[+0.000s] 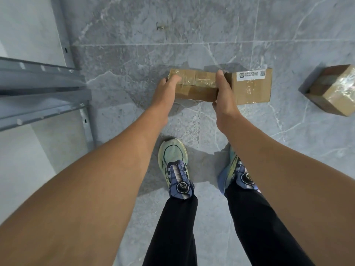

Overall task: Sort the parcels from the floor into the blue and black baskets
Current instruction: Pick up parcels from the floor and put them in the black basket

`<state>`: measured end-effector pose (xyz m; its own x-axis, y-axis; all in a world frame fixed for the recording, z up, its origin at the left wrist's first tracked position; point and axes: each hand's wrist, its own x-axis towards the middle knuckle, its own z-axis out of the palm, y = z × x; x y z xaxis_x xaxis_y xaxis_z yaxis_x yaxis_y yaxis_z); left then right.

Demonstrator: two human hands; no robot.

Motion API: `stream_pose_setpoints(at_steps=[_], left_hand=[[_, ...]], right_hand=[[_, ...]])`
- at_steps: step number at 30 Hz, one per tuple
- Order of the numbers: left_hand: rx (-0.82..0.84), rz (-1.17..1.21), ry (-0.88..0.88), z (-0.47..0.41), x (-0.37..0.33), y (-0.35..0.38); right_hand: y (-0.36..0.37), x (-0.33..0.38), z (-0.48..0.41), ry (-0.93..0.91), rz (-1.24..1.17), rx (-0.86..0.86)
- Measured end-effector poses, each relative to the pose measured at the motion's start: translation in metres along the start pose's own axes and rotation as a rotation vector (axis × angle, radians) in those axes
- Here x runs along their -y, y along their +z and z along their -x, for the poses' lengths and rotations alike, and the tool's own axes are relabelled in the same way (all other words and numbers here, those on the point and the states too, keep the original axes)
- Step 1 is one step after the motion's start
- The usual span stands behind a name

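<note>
A small brown cardboard parcel (197, 87), wrapped in clear tape, is in front of my feet. My left hand (165, 95) grips its left end and my right hand (223, 93) grips its right end. Whether it rests on the floor or is just off it I cannot tell. Right beside it, touching my right hand, lies a second cardboard parcel (251, 89) with a white label on top. A third taped parcel (334, 91) lies on the floor at the right edge. No basket is in view.
A grey metal shelf frame (44, 89) with an upright post stands at the left, close to my left arm. The floor is grey marble tile (153, 35). My two feet in sneakers (175, 166) stand just behind the parcels.
</note>
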<state>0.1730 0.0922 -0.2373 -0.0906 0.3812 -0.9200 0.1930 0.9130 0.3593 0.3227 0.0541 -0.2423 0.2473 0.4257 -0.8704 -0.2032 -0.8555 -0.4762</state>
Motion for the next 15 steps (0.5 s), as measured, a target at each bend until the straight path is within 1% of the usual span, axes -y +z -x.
stream_pose_setpoints(at_steps=[4,7,10,15], left_hand=[[-0.045,0.088,0.026,0.017,-0.004,-0.008],[-0.065,0.141,0.047,0.051,-0.017,-0.017],[-0.074,0.213,0.096,0.092,-0.037,-0.026],[-0.083,0.291,0.227,0.185,-0.094,-0.042]], right_hand=[[0.002,0.016,0.014,-0.044,0.021,0.046],[-0.002,0.036,0.037,-0.084,0.016,0.067],[-0.008,0.065,0.071,-0.094,-0.001,0.088],[-0.027,0.14,0.149,-0.191,-0.013,0.117]])
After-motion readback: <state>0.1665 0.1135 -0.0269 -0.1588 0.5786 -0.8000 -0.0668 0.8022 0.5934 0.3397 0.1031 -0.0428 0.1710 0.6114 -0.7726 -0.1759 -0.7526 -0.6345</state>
